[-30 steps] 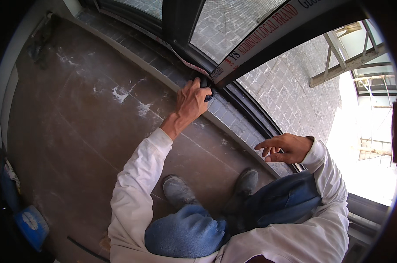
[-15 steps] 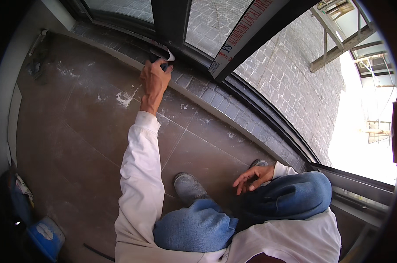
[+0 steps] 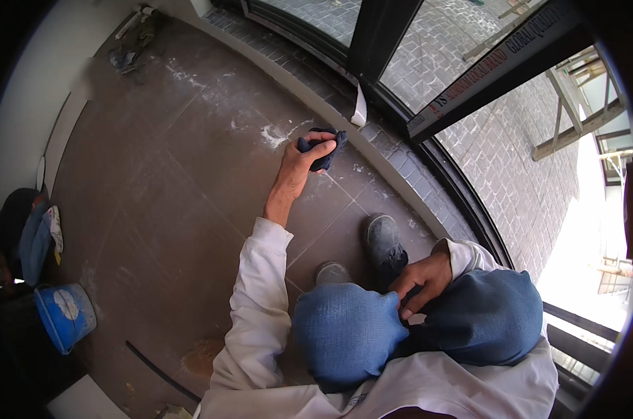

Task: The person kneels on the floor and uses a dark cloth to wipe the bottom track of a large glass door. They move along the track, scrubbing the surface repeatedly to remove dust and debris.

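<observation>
My left hand point(image 3: 307, 160) is closed around a bunched dark cloth point(image 3: 325, 148). It is held out over the brown tiled floor point(image 3: 190, 188), just short of the raised grey sill point(image 3: 403, 160). On that sill, beside the black door frame point(image 3: 428, 140), a curled strip of white film point(image 3: 359, 110) stands up. My right hand point(image 3: 428, 279) hangs by my bent knees with thumb and forefinger apart and nothing seen in it; the tips of its other fingers are partly hidden behind a knee.
A blue bucket point(image 3: 65, 314) stands at the lower left, with a person in blue trousers point(image 3: 33, 241) beyond it. A black hose-like strip point(image 3: 159, 370) lies on the floor. White smears point(image 3: 274, 136) mark the tiles. Outside the glass is a wooden trestle point(image 3: 575, 133) on paving.
My left hand has come back from the foot of the door frame with the dark cloth. My right hand has drawn in between my knees. The whole view has shifted.
</observation>
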{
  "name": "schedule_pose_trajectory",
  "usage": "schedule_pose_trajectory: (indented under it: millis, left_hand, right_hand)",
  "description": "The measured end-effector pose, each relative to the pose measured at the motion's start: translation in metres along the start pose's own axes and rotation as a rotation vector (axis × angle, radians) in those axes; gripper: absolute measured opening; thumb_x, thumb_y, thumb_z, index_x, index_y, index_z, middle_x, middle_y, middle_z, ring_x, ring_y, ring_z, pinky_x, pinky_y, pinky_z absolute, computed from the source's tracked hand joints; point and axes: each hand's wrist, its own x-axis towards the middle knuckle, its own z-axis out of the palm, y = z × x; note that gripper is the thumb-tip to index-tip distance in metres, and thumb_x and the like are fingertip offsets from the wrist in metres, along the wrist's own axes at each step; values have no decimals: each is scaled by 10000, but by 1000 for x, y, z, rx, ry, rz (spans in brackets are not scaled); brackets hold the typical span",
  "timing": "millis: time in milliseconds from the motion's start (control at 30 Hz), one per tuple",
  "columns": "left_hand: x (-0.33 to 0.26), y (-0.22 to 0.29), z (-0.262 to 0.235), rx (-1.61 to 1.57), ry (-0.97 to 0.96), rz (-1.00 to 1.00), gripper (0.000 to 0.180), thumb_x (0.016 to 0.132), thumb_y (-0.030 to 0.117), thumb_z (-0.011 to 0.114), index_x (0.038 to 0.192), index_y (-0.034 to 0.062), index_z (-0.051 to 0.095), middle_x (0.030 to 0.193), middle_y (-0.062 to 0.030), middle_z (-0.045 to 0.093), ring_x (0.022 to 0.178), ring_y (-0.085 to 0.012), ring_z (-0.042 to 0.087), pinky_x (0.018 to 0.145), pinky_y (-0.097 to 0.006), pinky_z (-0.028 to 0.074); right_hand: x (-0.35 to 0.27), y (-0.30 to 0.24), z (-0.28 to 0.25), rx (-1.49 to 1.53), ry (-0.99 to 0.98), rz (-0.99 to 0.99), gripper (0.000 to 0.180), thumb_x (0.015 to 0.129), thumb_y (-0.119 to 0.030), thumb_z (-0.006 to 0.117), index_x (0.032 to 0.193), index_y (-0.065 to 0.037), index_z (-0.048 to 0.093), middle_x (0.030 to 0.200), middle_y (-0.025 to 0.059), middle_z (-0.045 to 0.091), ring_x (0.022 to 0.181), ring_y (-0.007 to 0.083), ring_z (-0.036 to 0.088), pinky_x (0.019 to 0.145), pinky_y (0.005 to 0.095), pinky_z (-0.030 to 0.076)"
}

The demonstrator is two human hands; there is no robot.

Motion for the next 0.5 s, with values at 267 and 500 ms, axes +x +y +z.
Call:
schedule_pose_trajectory:
  millis: [267, 500]
  left_hand:
    - [-97, 8, -42, -162, 49, -26, 469, 884, 200, 722, 1321, 61, 622, 1129, -40, 656, 853, -84, 575, 628, -246, 460]
    - [-157, 5, -51, -116, 213, -137, 442, 883, 199, 711, 1302, 76, 642, 1162, -42, 667, 878, -86, 598, 624, -243, 472]
  right_hand:
    - [46, -26, -83, -187, 522, 78, 338, 1021, -293, 629, 1217, -21, 663, 1023, 109, 729, 933, 168, 669, 817, 350, 523]
    - [70, -39, -147, -389, 735, 65, 313, 1004, -250, 654, 1201, -7, 676, 1041, 93, 733, 968, 161, 686, 815, 317, 521]
